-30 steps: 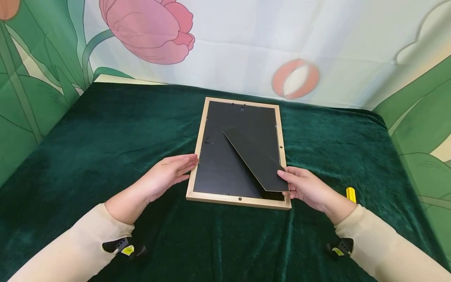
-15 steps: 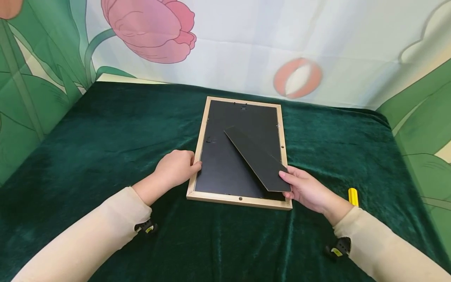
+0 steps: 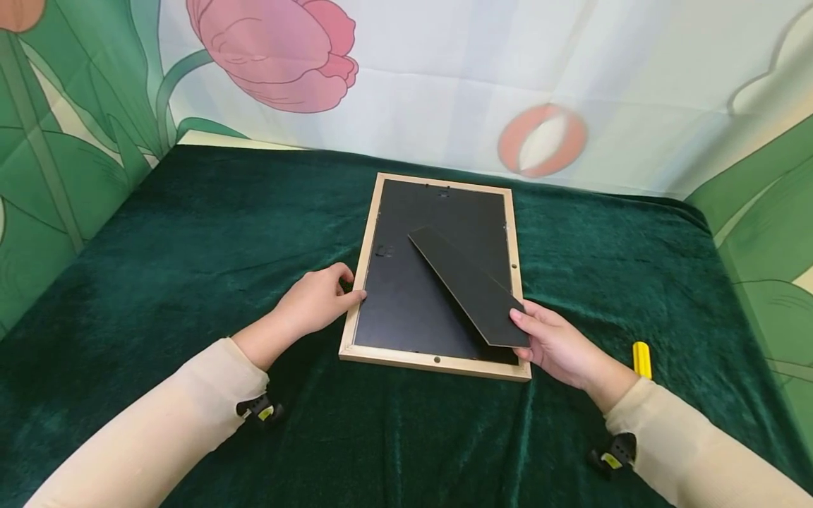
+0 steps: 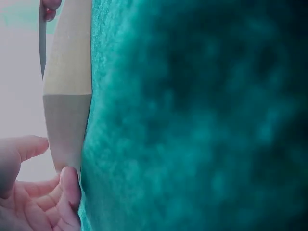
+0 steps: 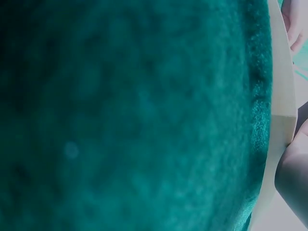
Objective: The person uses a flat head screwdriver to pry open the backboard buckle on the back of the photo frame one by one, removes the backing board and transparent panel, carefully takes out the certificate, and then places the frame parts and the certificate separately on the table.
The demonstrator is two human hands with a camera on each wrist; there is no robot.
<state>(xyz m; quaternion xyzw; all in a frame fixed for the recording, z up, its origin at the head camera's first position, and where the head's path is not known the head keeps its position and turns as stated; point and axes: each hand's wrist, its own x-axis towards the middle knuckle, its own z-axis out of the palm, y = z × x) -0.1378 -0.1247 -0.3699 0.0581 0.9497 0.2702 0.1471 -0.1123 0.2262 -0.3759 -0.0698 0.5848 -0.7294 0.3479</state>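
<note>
The picture frame (image 3: 406, 296) lies back up on green cloth (image 3: 254, 212), long axis running away from the person. Its stand (image 3: 466, 286) slants toward the near right corner, where the right hand (image 3: 559, 346), thumb on top, pinches it. The left hand (image 3: 314, 300), fingers bent, grips the left edge.

Free to cross the cloth (image 3: 178, 233) left of the picture frame (image 3: 406, 282), past the left hand (image 3: 317, 300) gripping its edge. Blocked at its near right corner by the right hand (image 3: 559, 346) and raised flap (image 3: 473, 293), farther right by the yellow stick (image 3: 643, 360), behind by the curtain (image 3: 438, 63).
</note>
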